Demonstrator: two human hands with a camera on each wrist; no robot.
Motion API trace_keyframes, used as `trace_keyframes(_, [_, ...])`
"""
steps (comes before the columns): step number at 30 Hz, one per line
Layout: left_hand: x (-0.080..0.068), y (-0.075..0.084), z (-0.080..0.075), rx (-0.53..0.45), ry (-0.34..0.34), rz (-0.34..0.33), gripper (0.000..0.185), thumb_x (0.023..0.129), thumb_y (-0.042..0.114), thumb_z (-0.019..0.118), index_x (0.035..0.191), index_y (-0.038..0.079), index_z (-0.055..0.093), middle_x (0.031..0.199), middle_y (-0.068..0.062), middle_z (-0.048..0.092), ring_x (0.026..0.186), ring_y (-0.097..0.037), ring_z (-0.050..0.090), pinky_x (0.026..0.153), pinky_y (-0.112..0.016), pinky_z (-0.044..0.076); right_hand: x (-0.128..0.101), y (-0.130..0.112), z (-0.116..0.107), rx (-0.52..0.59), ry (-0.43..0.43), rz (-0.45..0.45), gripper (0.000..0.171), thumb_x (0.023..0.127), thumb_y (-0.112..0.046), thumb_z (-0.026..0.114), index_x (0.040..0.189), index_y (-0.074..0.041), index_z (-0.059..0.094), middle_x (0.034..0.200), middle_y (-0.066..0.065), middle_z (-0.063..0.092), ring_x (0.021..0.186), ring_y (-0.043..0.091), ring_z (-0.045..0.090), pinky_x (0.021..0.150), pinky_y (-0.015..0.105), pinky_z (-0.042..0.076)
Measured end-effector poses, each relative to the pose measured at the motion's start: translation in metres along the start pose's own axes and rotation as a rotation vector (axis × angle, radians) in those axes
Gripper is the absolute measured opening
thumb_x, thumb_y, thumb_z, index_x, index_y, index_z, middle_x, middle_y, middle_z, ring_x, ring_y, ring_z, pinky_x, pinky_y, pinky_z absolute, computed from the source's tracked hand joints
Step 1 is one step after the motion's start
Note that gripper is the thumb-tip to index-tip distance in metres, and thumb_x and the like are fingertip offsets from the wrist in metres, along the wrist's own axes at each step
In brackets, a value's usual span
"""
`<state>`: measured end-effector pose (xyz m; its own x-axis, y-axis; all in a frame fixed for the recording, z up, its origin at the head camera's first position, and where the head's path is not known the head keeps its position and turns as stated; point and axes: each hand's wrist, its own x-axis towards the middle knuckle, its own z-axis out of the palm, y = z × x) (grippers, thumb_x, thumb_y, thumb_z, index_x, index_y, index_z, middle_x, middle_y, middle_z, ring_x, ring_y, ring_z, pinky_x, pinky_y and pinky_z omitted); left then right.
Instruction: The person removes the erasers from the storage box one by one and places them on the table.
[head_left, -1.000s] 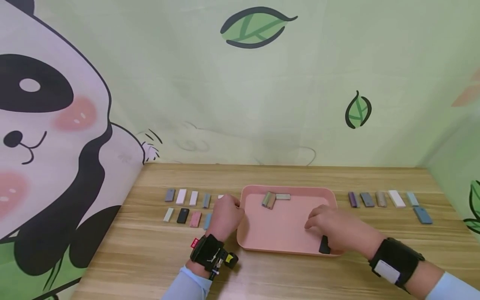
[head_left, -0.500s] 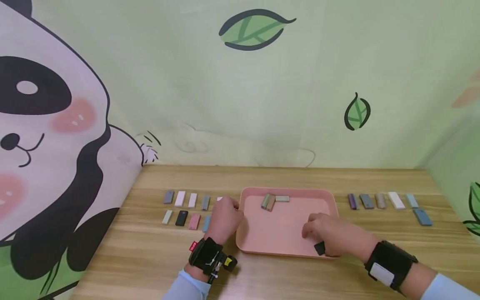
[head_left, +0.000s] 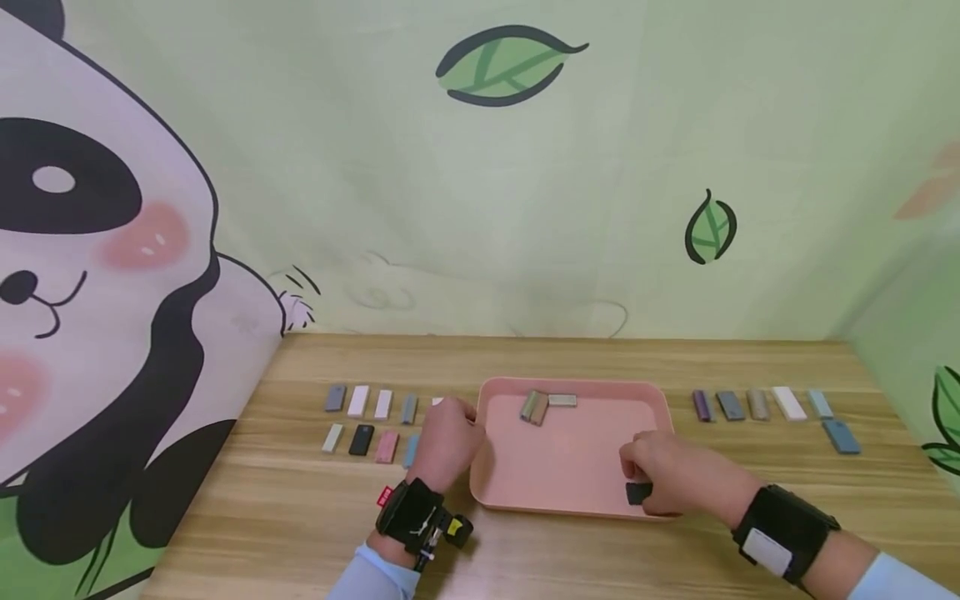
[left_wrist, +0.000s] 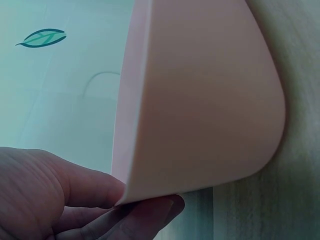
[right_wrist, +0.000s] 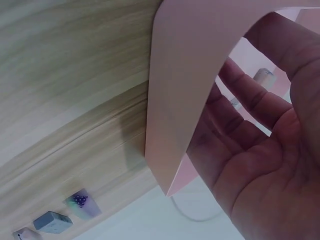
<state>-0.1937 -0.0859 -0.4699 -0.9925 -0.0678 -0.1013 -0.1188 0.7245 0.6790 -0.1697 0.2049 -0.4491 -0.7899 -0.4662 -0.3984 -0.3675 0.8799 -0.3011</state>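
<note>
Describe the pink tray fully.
The pink tray is a shallow rectangle with rounded corners and a raised rim, seemingly matte plastic. It lies flat on the wooden table. Three small blocks lie near its far edge. The left hand grips its left rim; the right hand holds a black piece at its near right corner.

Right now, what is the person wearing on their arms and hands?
Both hands are bare. The left hand has a black wrist strap with a red tag and a small yellow-marked device. The right hand has a wide black wristband with a white patch. Both sleeves are light blue.
</note>
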Motion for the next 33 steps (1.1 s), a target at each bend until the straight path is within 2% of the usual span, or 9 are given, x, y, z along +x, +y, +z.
trace_keyframes(7, [-0.001,0.001,-0.001,-0.014,-0.013,-0.012,0.035,0.078,0.003,0.055,0.049,0.014,0.038,0.045,0.005,0.029,0.037,-0.01,0.033,0.035,-0.022,0.023,0.0,0.001,0.0,0.033,-0.018,0.01,0.027,0.065,-0.012,0.082,0.078,-0.021,0.06,0.073,-0.004,0.055,0.07,0.011,0.05,0.065,0.026,0.043])
trace_keyframes(12, [0.0,0.0,-0.001,-0.014,-0.008,-0.017,0.035,0.078,0.003,0.054,0.049,0.014,0.037,0.045,0.006,0.029,0.038,-0.01,0.033,0.035,-0.022,0.023,-0.001,0.003,0.0,0.066,0.021,-0.022,0.021,0.067,-0.011,0.078,0.076,-0.019,0.061,0.07,-0.004,0.056,0.064,0.01,0.049,0.059,0.026,0.041])
trace_keyframes(18, [-0.001,0.0,0.0,-0.006,-0.008,-0.011,0.036,0.078,0.003,0.054,0.049,0.015,0.036,0.046,0.006,0.027,0.038,-0.009,0.032,0.035,-0.022,0.023,-0.002,0.007,0.002,0.176,0.04,-0.042,0.02,0.067,-0.012,0.077,0.082,-0.016,0.064,0.075,-0.003,0.057,0.067,0.011,0.05,0.06,0.026,0.04])
trace_keyframes(22, [0.0,0.001,0.0,-0.007,-0.012,-0.011,0.035,0.078,0.003,0.054,0.049,0.014,0.037,0.046,0.006,0.028,0.038,-0.01,0.033,0.035,-0.022,0.023,-0.004,0.009,0.001,0.235,0.086,-0.034,0.02,0.066,-0.009,0.075,0.082,-0.016,0.067,0.078,-0.002,0.057,0.071,0.014,0.051,0.062,0.027,0.042])
trace_keyframes(26, [0.0,0.0,0.001,-0.005,-0.017,-0.029,0.034,0.078,0.003,0.055,0.049,0.013,0.041,0.046,0.005,0.03,0.039,-0.01,0.034,0.035,-0.022,0.024,-0.006,0.014,-0.003,0.251,0.2,-0.039,0.02,0.067,-0.008,0.073,0.083,-0.018,0.068,0.081,-0.004,0.059,0.075,0.013,0.052,0.065,0.026,0.045])
trace_keyframes(31, [0.001,0.001,0.001,-0.002,-0.02,-0.038,0.032,0.078,0.002,0.055,0.05,0.013,0.043,0.046,0.005,0.031,0.039,-0.01,0.034,0.035,-0.023,0.024,-0.011,0.026,-0.006,0.27,0.405,-0.072,0.019,0.071,-0.014,0.078,0.086,-0.02,0.069,0.079,-0.008,0.065,0.075,0.009,0.059,0.065,0.024,0.051])
trace_keyframes(33, [0.001,0.001,0.001,0.0,-0.02,-0.038,0.031,0.078,0.003,0.055,0.05,0.012,0.044,0.046,0.004,0.032,0.039,-0.01,0.035,0.035,-0.023,0.024,-0.014,0.033,-0.007,0.268,0.488,-0.07,0.02,0.071,-0.016,0.079,0.088,-0.018,0.07,0.08,-0.005,0.066,0.076,0.01,0.061,0.065,0.024,0.053])
